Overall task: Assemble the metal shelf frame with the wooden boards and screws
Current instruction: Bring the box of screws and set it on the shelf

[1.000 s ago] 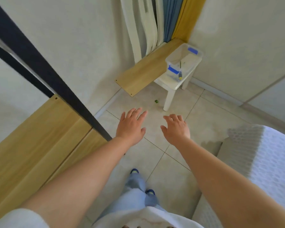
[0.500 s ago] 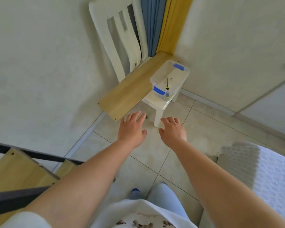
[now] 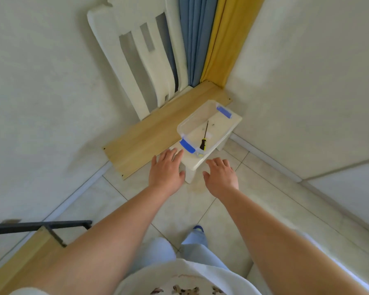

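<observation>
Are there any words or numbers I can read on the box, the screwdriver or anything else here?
None can be read.
The clear box with blue clips shows no label.
The screwdriver handle is black and yellow, too small to show any print.
The wooden board is plain.
The shirt has a dark pattern, not letters.

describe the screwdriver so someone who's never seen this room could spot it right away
Look to the room corner where the blue and yellow curtains hang; a small white stool stands there. On it sits a clear plastic box with blue clips. The screwdriver lies inside, the only tool there: thin dark shaft, black and yellow handle pointing toward the person.
</observation>
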